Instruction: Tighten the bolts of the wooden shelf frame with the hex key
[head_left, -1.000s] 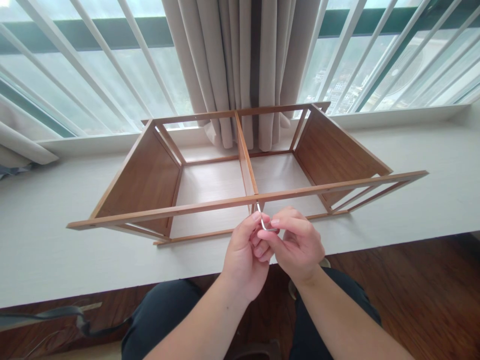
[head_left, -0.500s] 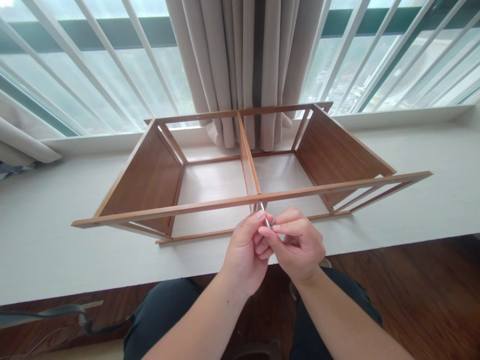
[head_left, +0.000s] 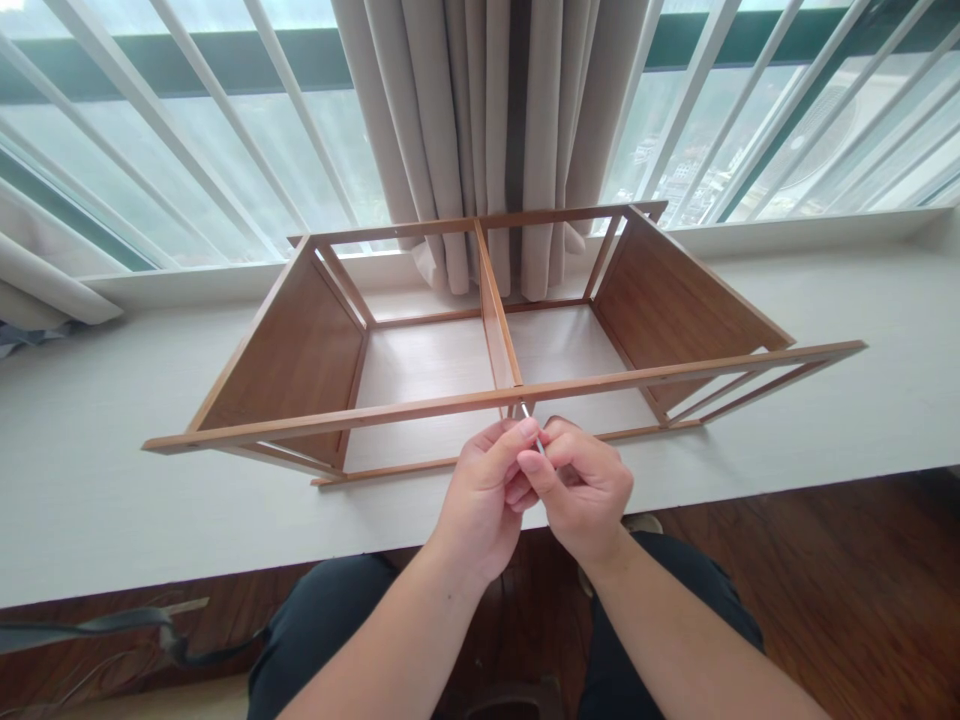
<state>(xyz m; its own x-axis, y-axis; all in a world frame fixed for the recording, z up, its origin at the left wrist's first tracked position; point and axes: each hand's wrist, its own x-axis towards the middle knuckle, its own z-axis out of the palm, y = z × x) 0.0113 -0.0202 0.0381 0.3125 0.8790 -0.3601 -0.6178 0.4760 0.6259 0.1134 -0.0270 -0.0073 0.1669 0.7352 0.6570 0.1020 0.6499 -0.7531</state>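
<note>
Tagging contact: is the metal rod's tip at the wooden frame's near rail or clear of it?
At it: held by the left hand and right hand, the metal rod reaches the near rail. Whether it's seated: cannot tell.

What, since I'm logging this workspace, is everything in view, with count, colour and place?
Windows: at least 2, green-framed, top left and right
Bars: several, white, across the windows
Round-grilled unit: 1, pale, beyond the right window
Curtains: count unclear, greyish beige, centre and left
Tabletop: 1, white, below the windows
Wooden frame: 1, brown, on the tabletop
Panels: 3, brown, the frame's ends and middle
Metal tool: 1, silver, frame's near side
Strap: 1, dark grey, lower left
Floor: 1, dark brown, bottom
Trouser legs: 2, dark, bottom
Left hand: 1, bare, on the metal tool
Right hand: 1, bare, on the metal tool
Forearms: 2, bare, bottom
</note>
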